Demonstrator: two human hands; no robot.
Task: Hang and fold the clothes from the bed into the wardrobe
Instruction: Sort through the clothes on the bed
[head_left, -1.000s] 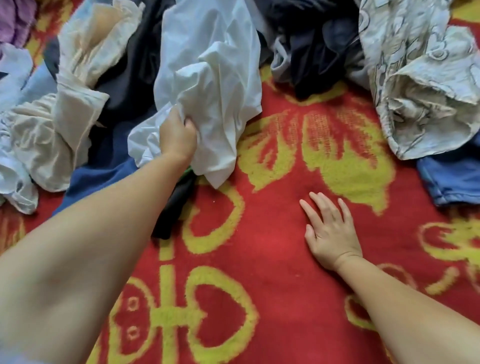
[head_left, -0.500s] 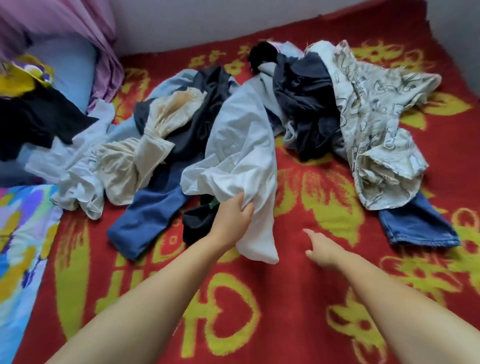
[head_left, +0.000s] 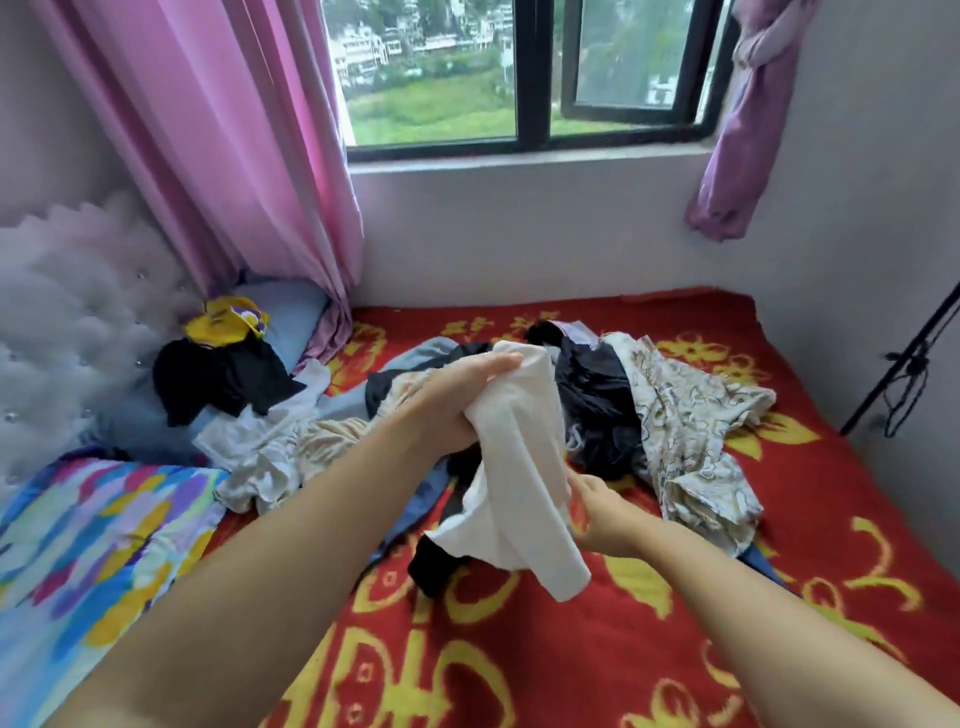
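Lifted off the bed (head_left: 597, 649), one white garment (head_left: 519, 467); two hands grip it: left (head_left: 457, 395), right (head_left: 605, 514).

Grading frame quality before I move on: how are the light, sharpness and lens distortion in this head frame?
Head view: soft daylight from the window, no harsh shadows or glare on the red bedspread; wide-angle bending bows the walls and stretches the forearms at the bottom; the white garment, left hand and right hand are slightly soft but readable; the outdoor scene looks somewhat washed out.
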